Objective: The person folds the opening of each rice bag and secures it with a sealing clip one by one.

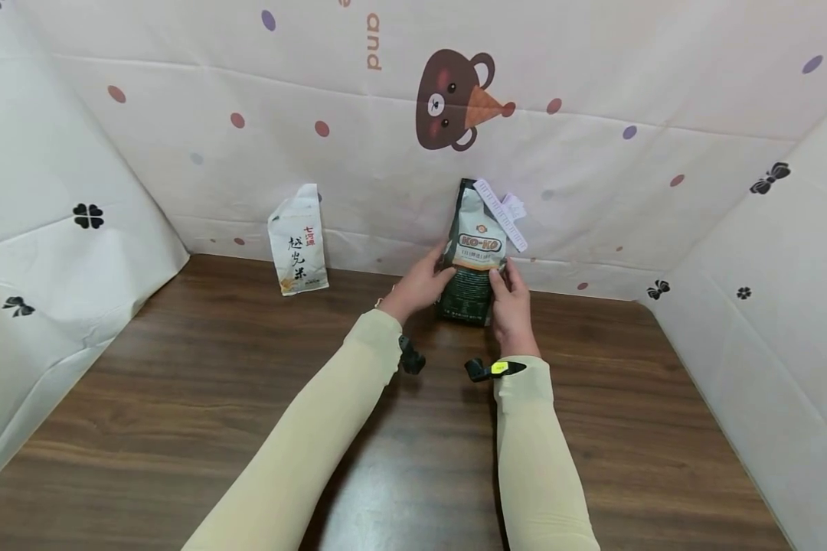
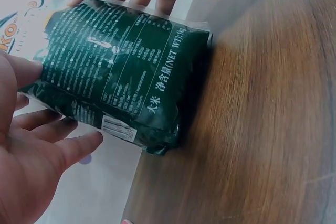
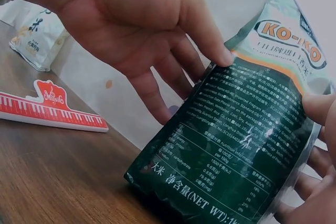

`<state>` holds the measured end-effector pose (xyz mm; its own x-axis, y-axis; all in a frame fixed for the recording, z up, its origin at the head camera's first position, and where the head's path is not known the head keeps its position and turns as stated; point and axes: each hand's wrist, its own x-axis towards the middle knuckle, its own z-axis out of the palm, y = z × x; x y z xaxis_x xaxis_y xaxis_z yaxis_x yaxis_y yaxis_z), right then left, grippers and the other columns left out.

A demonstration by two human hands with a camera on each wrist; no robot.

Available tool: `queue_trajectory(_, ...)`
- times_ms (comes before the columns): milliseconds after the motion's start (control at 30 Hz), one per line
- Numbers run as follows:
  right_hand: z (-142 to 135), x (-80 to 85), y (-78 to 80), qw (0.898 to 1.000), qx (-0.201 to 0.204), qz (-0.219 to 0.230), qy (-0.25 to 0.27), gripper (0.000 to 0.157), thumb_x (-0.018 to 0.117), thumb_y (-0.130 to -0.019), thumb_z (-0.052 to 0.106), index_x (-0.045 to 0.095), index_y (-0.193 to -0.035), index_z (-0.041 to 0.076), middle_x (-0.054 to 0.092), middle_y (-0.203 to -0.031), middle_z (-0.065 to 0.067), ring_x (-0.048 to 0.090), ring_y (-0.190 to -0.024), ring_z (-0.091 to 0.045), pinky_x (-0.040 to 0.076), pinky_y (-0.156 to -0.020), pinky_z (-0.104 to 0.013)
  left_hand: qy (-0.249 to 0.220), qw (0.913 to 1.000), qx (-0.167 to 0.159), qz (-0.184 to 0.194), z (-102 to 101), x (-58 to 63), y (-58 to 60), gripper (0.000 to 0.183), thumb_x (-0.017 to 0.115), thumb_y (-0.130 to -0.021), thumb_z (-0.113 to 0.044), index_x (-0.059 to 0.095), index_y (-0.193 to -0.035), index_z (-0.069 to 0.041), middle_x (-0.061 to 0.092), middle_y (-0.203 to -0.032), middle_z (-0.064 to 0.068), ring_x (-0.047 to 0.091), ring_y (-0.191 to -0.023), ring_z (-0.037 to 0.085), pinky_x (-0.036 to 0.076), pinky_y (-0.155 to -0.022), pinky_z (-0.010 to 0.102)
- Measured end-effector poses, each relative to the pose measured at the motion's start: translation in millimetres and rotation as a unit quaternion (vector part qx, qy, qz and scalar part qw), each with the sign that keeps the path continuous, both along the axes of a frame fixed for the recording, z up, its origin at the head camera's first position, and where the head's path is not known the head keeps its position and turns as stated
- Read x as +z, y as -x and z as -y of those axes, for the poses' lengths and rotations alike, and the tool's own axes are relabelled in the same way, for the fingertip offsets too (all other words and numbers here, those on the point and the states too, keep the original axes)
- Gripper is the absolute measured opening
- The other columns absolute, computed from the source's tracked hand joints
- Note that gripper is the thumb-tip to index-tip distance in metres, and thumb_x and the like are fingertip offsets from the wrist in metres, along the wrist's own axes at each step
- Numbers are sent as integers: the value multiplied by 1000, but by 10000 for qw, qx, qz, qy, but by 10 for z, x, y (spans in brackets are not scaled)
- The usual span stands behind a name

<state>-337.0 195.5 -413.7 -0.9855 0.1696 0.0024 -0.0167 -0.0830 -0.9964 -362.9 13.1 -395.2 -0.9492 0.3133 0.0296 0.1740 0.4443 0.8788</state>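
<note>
A dark green bag of KO-KO rice (image 1: 470,295) stands on the table against the patterned back sheet, its pale top leaning back. My left hand (image 1: 419,287) holds its left side, thumb on the front and fingers along the side. On the opposite side my right hand (image 1: 512,306) grips the bag, thumb on the front face and fingers around the edge. In the left wrist view the bag's lower front (image 2: 121,61) shows printed text and a barcode. The right wrist view has the left hand (image 3: 136,30) across the bag from the right hand (image 3: 315,182).
A white bag of rice (image 1: 299,249) stands to the left by the back sheet. Beside the green bag's top, a pale strip with a piano-key pattern (image 1: 501,214) leans. A red "Music" piano-key strip (image 3: 52,108) appears on the table in the right wrist view.
</note>
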Motion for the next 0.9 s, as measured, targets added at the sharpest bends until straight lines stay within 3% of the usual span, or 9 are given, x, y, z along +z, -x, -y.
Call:
queue_trajectory(367,45,93,-110,9994,-314,-60,-95,59,55,-99,27,32,-152,17,35,-156,-5,32,-142,-14,29,-117,-31,8,9999,-93,-42,156,43,-124,61,45,-103,-29,14,-156,-28,34,-156,5,39,-141,21,37,-112,41)
queue_trajectory(500,62,162,-187,9942,-1074,-93,36,49,58,-97,26,46,-144,15,46,-146,-5,42,-133,-14,37,-110,-29,75,9999,-45,-121,219,63,-166,61,45,-103,-27,15,-156,-21,36,-155,6,40,-140,22,37,-113,41)
queue_trajectory(600,66,216,-241,9838,-1741,-318,272,39,62,-95,23,59,-132,10,55,-133,-3,50,-117,-13,44,-101,-29,105,9999,4,-126,267,85,-196,60,44,-103,-27,16,-156,-21,37,-154,6,40,-140,21,37,-112,40)
queue_trajectory(667,70,246,-268,9778,-1982,-500,461,34,64,-94,21,63,-125,7,58,-122,-1,53,-106,-13,46,-95,-29,112,9999,25,-127,300,100,-215,60,44,-103,-28,16,-156,-21,38,-155,6,40,-141,21,37,-112,40)
queue_trajectory(800,103,308,-324,9740,-2037,-805,584,32,65,-93,20,65,-120,2,59,-107,0,57,-93,-14,50,-84,-25,95,9998,33,-193,366,122,-252,60,44,-103,-30,16,-156,-22,39,-154,7,40,-140,21,36,-113,40)
queue_trajectory(900,159,360,-366,9746,-1914,-1066,476,32,65,-93,20,65,-118,-1,60,-101,0,60,-92,-19,52,-79,-23,63,9997,38,-252,416,138,-282,60,44,-103,-30,17,-156,-22,40,-153,8,41,-139,21,36,-113,41)
